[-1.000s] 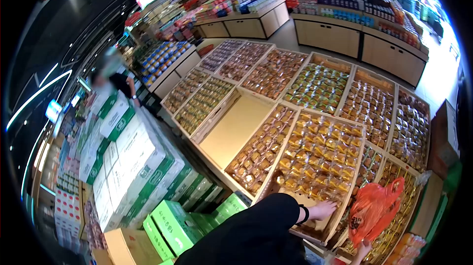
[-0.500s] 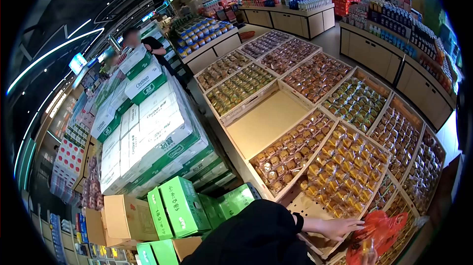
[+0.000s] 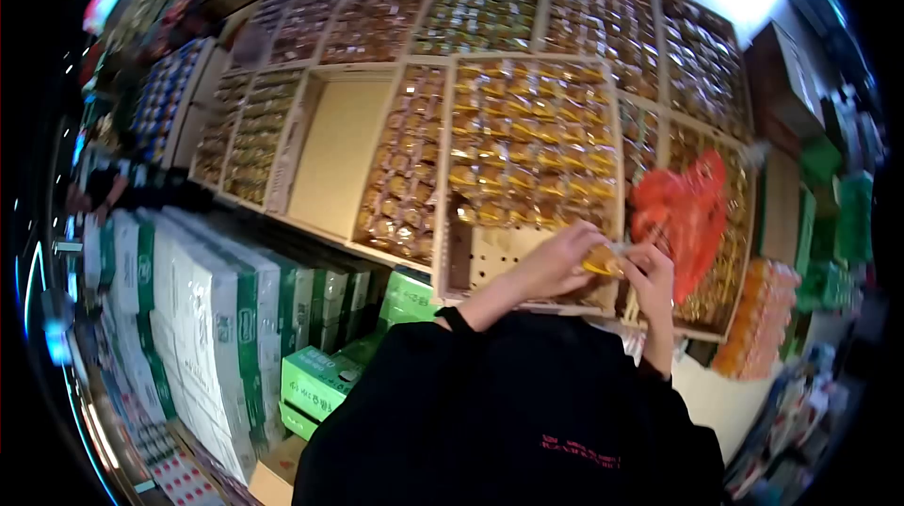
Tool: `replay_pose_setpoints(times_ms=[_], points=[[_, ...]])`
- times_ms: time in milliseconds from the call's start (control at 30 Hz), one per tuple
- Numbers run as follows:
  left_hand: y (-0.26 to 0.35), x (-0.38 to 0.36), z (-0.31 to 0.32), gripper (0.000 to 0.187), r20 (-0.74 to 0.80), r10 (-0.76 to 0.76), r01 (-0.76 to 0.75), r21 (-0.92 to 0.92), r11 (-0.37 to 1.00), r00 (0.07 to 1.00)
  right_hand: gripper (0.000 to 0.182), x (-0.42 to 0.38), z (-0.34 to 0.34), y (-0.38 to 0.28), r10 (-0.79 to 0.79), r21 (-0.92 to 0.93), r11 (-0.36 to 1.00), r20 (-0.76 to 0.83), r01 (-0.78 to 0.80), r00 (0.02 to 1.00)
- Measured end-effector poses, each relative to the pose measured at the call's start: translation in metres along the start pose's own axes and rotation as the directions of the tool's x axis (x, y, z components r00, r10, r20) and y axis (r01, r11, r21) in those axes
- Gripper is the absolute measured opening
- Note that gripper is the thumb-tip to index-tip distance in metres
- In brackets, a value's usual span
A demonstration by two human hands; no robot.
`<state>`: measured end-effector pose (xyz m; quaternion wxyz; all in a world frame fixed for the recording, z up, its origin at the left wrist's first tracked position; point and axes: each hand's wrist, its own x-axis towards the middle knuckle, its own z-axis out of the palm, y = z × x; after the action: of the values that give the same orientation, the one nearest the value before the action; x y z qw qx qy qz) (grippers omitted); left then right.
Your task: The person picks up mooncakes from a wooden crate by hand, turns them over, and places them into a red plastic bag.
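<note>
a shop is shown: wooden display bins (image 3: pixel 527 64) of wrapped snacks at 12 o'clock, stacked cartons (image 3: pixel 202 318) at 8 o'clock.

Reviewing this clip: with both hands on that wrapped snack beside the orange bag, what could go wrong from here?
1. The wrapped snack is pinched between the left hand and right hand above the display bin; a loose grip could drop it back in.
2. The orange plastic bag appears to hang from the right hand, which is also busy with the snack; the bag might slip or its mouth close.
</note>
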<state>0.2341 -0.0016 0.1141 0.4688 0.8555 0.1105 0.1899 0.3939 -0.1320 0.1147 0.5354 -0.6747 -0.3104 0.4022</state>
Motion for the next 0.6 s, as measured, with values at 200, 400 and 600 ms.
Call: replay_pose_setpoints(times_ms=[200, 400, 600], points=[[-0.001, 0.006, -0.002, 0.050, -0.045, 0.033, -0.023, 0.212, 0.977, 0.998, 0.013, -0.001, 0.000, 0.009, -0.028, 0.036, 0.999, -0.033, 0.029, 0.999], [-0.019, 0.008, 0.010, 0.047, 0.054, -0.031, 0.014, 0.295, 0.955, 0.998, 0.020, -0.017, -0.019, 0.018, 0.091, 0.131, 0.988, -0.061, -0.082, 0.994], [-0.089, -0.005, 0.053, 0.043, 0.153, -0.266, 0.223, 0.252, 0.942, 0.952, 0.022, -0.069, -0.067, 0.063, 0.203, 0.084, 0.979, -0.243, -0.188, 0.948]])
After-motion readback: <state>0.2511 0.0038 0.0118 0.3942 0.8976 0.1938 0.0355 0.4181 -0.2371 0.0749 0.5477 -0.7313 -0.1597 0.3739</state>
